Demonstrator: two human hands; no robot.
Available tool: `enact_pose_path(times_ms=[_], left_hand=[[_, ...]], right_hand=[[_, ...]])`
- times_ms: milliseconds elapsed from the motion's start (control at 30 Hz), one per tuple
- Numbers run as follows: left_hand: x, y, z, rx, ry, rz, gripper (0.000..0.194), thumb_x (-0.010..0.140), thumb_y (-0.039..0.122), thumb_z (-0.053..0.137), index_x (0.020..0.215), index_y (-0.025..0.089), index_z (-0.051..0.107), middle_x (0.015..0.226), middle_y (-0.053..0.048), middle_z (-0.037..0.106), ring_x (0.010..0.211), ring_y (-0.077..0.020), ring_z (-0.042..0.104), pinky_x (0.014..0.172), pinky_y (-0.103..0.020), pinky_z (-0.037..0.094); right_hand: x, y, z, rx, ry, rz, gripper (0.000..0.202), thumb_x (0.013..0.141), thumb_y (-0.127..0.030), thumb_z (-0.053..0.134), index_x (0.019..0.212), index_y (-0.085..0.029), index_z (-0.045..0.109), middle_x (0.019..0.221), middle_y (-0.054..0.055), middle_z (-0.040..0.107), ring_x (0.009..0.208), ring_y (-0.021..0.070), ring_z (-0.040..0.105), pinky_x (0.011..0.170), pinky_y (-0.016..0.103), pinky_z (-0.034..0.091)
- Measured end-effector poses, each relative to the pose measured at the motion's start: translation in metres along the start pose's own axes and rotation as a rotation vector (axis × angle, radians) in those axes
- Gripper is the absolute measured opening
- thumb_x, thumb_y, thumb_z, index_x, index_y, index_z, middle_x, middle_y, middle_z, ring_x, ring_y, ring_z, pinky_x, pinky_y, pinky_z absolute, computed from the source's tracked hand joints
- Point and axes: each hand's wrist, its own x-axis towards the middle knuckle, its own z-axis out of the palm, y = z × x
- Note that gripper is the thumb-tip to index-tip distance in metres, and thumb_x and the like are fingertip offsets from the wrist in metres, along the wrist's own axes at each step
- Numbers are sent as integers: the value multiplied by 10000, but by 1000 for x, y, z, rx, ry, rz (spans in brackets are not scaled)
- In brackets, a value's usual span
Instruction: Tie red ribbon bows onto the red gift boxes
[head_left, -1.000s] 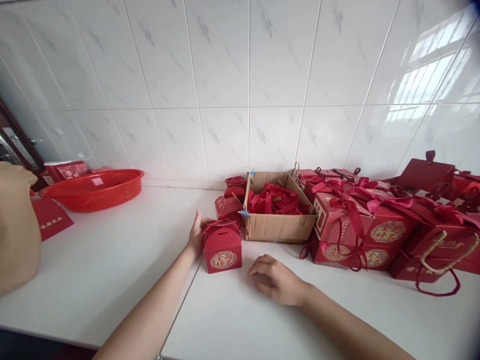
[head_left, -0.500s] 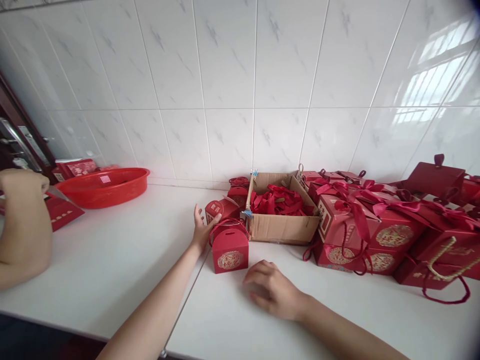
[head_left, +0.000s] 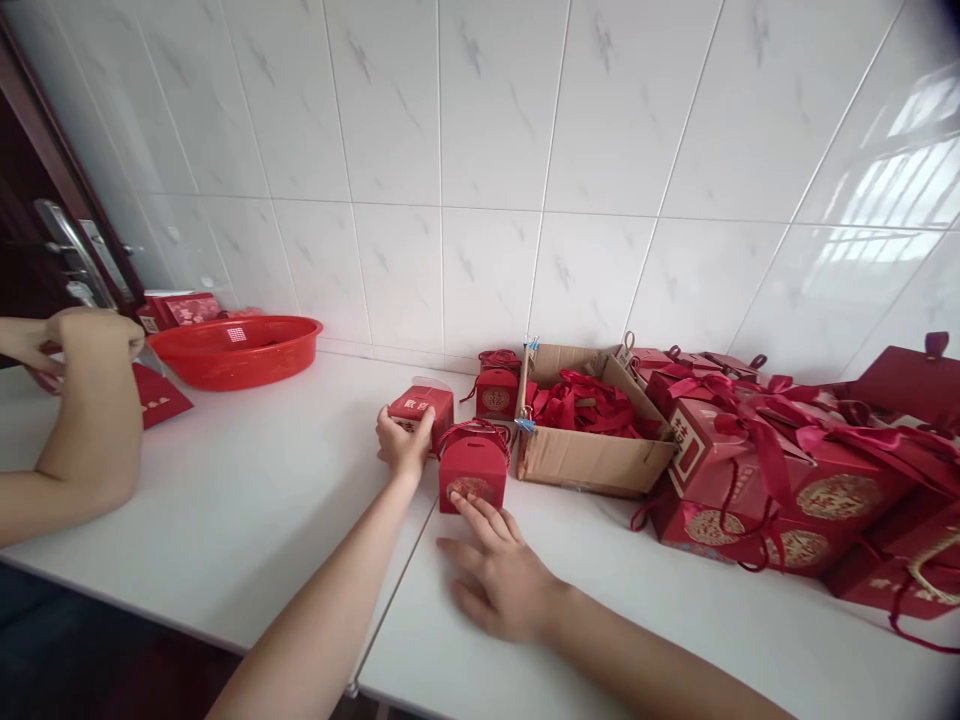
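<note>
My left hand grips a red gift box with gold lettering, thumb on its near side and fingers round the left. Just in front of it, a small red box with a rope handle stands upright on the table. The fingertips of my right hand press on that box's gold emblem, fingers stretched out and holding nothing. Behind stands another small red box with rope handles.
An open cardboard box holds red ribbons. To the right are piled red gift boxes with bows. A red plastic basin stands left, beside another person's arm. A tiled wall bounds the table.
My right hand has moved forward onto the front box. The box in my left hand has turned and shifted away from the cardboard box. The view has swung left; the other person's second hand shows.
</note>
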Motion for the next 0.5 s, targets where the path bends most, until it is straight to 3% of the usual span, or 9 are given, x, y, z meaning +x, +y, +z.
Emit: enact_pose_path(times_ms=[100, 200, 333, 400, 500], left_hand=[[5, 1, -6, 46, 110, -50, 797, 723, 531, 618, 1370, 190, 301, 1404, -194, 398, 1320, -362, 376, 1102, -560, 173], [7, -1, -8, 65, 142, -60, 807, 731, 537, 597, 1383, 185, 279, 1419, -198, 372, 1322, -363, 366, 1096, -550, 190], [6, -4, -6, 60, 114, -70, 832, 723, 561, 587, 1396, 206, 252, 1436, -196, 334, 1327, -377, 347, 1086, -551, 210], [6, -4, -5, 48, 75, -70, 858, 713, 584, 587, 1404, 214, 238, 1441, -195, 319, 1334, -384, 328, 1086, -548, 213], [6, 0, -7, 26, 20, -90, 901, 695, 572, 607, 1423, 240, 193, 1454, -191, 281, 1350, -408, 287, 1085, -572, 190]], right_hand=[[30, -2, 5, 63, -56, 168, 601, 857, -431, 491, 1424, -275, 368, 1589, 97, -36, 1437, 361, 60, 1100, 574, 167], [64, 3, 9, 92, -49, 379, 698, 839, -558, 482, 1467, -337, 271, 1591, 40, -54, 1444, 330, 55, 1127, 544, 117], [96, 21, 13, 67, 31, 660, 890, 835, -693, 356, 1505, -135, 178, 1567, 208, 22, 1413, 442, 85, 1061, 676, 71], [100, 28, 16, 56, 46, 710, 897, 846, -706, 307, 1500, -102, 192, 1555, 234, 78, 1411, 447, 81, 1055, 679, 76], [93, 29, 17, 46, 34, 653, 794, 890, -649, 286, 1488, -127, 252, 1555, 209, 131, 1420, 419, 85, 1079, 642, 88]])
